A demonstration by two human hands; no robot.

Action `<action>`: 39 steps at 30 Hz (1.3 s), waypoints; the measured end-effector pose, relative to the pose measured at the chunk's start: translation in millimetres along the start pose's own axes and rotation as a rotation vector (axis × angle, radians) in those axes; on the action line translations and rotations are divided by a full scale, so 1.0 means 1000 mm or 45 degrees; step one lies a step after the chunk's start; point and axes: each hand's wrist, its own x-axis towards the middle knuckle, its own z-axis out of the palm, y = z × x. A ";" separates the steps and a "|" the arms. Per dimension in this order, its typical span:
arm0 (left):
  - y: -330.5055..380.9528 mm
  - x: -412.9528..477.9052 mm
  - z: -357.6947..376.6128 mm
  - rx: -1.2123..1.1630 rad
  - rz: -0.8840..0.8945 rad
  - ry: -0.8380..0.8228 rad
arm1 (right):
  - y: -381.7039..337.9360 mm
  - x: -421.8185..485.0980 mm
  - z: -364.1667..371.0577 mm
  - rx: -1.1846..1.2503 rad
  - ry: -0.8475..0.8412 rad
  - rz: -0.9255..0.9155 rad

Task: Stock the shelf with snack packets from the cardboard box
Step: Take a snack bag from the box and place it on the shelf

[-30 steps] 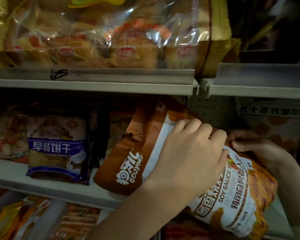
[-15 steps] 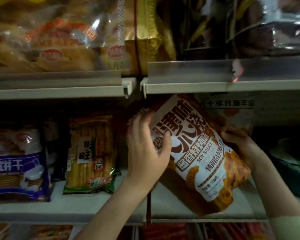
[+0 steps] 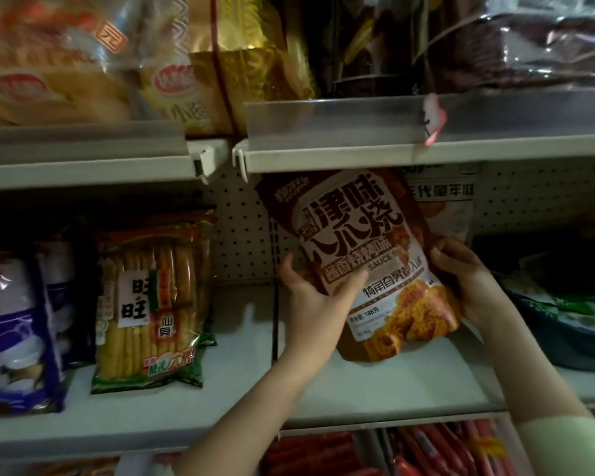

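A: Hands first. Left?

B: Left hand (image 3: 318, 297) comes up from below on a bare forearm, palm turned to the snack packet (image 3: 375, 255). The thumb lies across the packet's front and the fingers reach up along its left edge. It's grasping the packet.

A: Right?

B: Right hand (image 3: 468, 280) is on the packet's right edge with its fingers curled over onto the front, gripping. A pale green sleeve (image 3: 571, 448) shows low on that arm.

A: Where's the packet?

B: On the middle shelf (image 3: 392, 383), right bay, held between both hands in front of the pegboard back panel (image 3: 241, 228). It's tilted, with the top leaning left just under the upper shelf edge (image 3: 358, 156). The bottom corner is down at the shelf board, but I can't tell if it rests there.

A: Looks?

B: Brown and white bag with big dark Chinese characters. "SAUCE" is partly readable and there's a "188" weight line. Orange-brown fried pieces are pictured at the lower right. It's glossy and slightly creased.

A: Neighbours?

B: Another packet (image 3: 450, 214) stands just behind it, mostly hidden. A rice cracker packet (image 3: 152, 304) stands well to the left, with a blue-and-white biscuit packet (image 3: 11, 338) beyond it. There's a dark green packet (image 3: 564, 314) at the right and red packets (image 3: 443, 451) on the shelf below.
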 end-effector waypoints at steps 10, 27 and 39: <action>-0.002 0.020 0.025 0.118 -0.101 -0.106 | -0.016 -0.012 -0.013 -0.100 0.073 0.027; -0.003 0.028 0.064 0.210 0.188 -0.374 | 0.013 -0.011 0.024 -1.153 1.096 -0.901; 0.046 0.006 -0.032 0.871 0.629 -0.090 | 0.034 -0.029 0.137 -1.513 0.434 -1.606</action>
